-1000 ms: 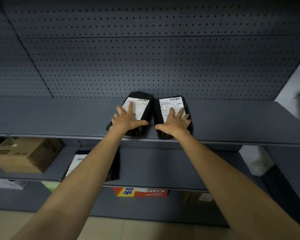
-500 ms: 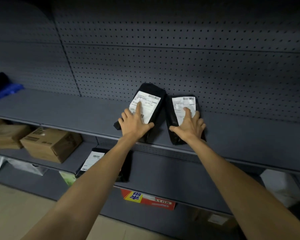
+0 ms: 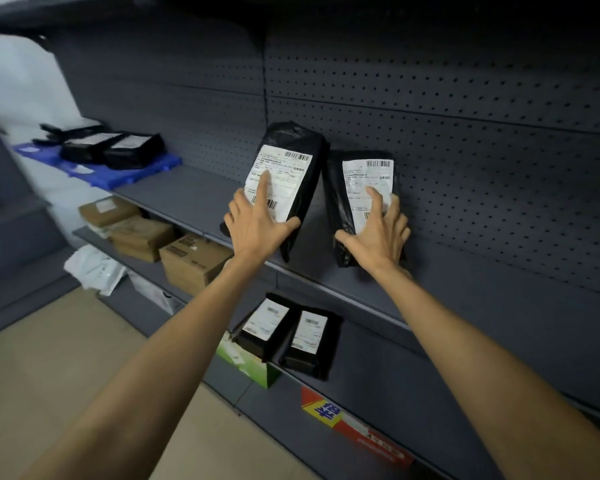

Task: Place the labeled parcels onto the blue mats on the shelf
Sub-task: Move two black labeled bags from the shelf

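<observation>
lifting them off the shelf (image 3: 194, 192) just now, left hand (image 3: 257, 226) grips the left parcel (image 3: 298, 157), right hand (image 3: 378, 237) the right parcel (image 3: 336, 188); the blue mat (image 3: 118, 176) waits far to their left.

Bare forearms (image 3: 174, 341), left hand (image 3: 257, 233), right hand (image 3: 378, 240)

- Upper shelf (image 3: 194, 192): bare run at 10 o'clock, between blue mat (image 3: 132, 176) and held parcels (image 3: 302, 157); passable.
- Blue mat: stored parcels (image 3: 118, 150) cover its middle.
- Pegboard (image 3: 465, 150), 12 o'clock: blocks rearward reach.
</observation>
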Tool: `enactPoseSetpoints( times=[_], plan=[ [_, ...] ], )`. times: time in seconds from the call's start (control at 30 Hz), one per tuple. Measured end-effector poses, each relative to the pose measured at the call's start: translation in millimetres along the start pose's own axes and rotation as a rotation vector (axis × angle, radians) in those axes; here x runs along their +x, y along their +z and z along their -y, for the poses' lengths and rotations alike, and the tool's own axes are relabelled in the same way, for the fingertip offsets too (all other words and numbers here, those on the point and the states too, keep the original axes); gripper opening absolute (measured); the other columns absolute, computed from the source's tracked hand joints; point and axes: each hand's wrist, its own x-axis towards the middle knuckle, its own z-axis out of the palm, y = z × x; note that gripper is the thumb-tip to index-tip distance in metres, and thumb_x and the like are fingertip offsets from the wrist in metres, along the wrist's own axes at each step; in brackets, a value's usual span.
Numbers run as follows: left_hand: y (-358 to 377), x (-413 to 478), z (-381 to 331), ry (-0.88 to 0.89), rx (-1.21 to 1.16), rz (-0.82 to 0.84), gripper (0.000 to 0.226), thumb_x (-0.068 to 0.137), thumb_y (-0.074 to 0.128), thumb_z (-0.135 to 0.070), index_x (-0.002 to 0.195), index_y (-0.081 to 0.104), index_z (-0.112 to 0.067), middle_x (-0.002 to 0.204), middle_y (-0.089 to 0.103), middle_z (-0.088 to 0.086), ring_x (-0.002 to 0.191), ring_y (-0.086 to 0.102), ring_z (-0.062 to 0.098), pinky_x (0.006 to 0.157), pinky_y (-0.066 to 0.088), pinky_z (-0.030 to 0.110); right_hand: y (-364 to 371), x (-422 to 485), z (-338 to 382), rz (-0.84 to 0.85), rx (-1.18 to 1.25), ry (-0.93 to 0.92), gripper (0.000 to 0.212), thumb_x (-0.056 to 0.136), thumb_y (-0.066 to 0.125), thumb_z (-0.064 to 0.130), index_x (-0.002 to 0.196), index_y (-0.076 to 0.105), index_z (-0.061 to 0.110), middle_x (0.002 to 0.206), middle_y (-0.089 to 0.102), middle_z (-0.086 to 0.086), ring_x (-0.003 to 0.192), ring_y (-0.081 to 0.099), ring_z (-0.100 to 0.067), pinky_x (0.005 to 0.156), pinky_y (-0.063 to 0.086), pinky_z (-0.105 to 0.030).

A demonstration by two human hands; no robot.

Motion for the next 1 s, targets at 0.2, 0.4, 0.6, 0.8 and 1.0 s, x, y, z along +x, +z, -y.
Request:
enactPoseSetpoints(
  times=[0.2, 0.4, 0.6, 0.8, 1.0],
  plan=[
    [-50, 54, 109, -0.112, 0.045, -0.096, 0.103, 0.069, 0.068, -0.059, 0.154, 0.012, -0.039, 0.141, 0.034, 0.018, 0.129, 0.035, 0.039, 0.107, 0.029, 0.051, 89, 12, 119, 0.096, 0.121, -0.085, 0.099, 0.062, 0.077, 0.049, 0.146, 0.024, 0.041, 0.157, 0.018, -0.01, 0.131, 0.033, -0.04, 0.107, 0.028, -0.048],
    [-99, 118, 229, -0.186, 0.104, -0.144, 0.103, 0.07, 0.067, -0.06, 0.154, 0.011, -0.038, 0.142, 0.034, 0.021, 0.13, 0.035, 0.04, 0.107, 0.031, 0.052, 180, 24, 242, 0.15, 0.163, -0.167, 0.098, 0.064, 0.077, 0.05, 0.147, 0.025, 0.04, 0.158, 0.017, -0.011, 0.132, 0.033, -0.04, 0.106, 0.028, -0.05],
    [-135, 169, 331, -0.229, 0.122, -0.184, 0.102, 0.071, 0.067, -0.06, 0.154, 0.013, -0.037, 0.142, 0.034, 0.022, 0.129, 0.036, 0.041, 0.107, 0.031, 0.052, 259, 30, 342, 0.192, 0.18, -0.238, 0.097, 0.066, 0.076, 0.05, 0.146, 0.024, 0.04, 0.158, 0.016, -0.011, 0.132, 0.033, -0.041, 0.105, 0.028, -0.05],
    [-145, 220, 405, -0.294, 0.115, -0.181, 0.102, 0.071, 0.066, -0.061, 0.154, 0.013, -0.037, 0.144, 0.032, 0.022, 0.131, 0.034, 0.04, 0.11, 0.029, 0.052, 323, 56, 407, 0.227, 0.162, -0.308, 0.097, 0.066, 0.076, 0.048, 0.147, 0.025, 0.039, 0.157, 0.017, -0.009, 0.13, 0.034, -0.04, 0.105, 0.028, -0.048],
    [-147, 297, 473, -0.344, 0.114, -0.193, 0.102, 0.072, 0.067, -0.062, 0.155, 0.013, -0.036, 0.146, 0.031, 0.021, 0.131, 0.034, 0.04, 0.11, 0.026, 0.051, 398, 105, 478, 0.251, 0.157, -0.343, 0.097, 0.066, 0.075, 0.049, 0.147, 0.025, 0.039, 0.156, 0.018, -0.009, 0.129, 0.034, -0.041, 0.105, 0.028, -0.047]
  ],
)
